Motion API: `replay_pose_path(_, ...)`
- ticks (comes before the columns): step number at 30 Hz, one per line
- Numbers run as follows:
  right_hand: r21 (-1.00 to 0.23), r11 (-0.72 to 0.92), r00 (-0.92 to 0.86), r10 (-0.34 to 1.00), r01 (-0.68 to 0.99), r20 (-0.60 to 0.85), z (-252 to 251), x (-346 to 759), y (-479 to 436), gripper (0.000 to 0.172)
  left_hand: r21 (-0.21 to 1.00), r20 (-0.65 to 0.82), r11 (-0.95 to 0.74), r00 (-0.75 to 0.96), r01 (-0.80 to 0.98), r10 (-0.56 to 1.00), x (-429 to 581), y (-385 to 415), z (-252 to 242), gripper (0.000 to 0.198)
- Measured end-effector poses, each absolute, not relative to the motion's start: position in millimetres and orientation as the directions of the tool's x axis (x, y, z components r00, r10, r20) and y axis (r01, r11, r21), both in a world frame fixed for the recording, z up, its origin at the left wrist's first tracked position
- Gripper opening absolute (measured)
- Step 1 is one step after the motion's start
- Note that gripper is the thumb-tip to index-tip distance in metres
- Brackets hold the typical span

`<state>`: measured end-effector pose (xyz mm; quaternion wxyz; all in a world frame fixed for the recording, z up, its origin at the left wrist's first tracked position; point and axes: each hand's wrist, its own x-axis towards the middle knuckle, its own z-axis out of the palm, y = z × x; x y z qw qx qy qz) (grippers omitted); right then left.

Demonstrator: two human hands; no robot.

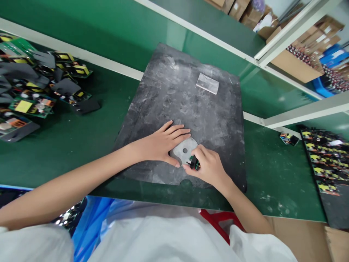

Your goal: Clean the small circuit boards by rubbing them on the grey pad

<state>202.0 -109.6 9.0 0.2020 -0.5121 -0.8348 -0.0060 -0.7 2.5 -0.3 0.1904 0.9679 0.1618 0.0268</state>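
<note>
My left hand (165,143) lies flat with its fingers spread, the fingertips and thumb resting around the left edge of a grey round disc (178,151) with a hole in its middle. My right hand (208,163) is closed on a small circuit board (195,162) with black and green parts, held at the disc's right edge. My fingers hide much of the board. Both hands are over a worn black mat (174,105) near the front of the green bench.
A small pale rectangular piece (207,83) lies on the mat's far part. Circuit boards (32,105) are heaped at the left. At the right stand a lone board (289,138) and a black tray (334,203) with rows of boards. A white metal frame (289,36) rises behind.
</note>
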Motion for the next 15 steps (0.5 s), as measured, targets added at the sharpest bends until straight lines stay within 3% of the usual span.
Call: replay_pose_path(15,-0.215,0.501,-0.423,0.846,0.838,0.324,12.5,203.1,-108.9,0.024,0.393,-0.015,-0.868,0.945,0.305,0.326,-0.2,2.3,1.2,0.095)
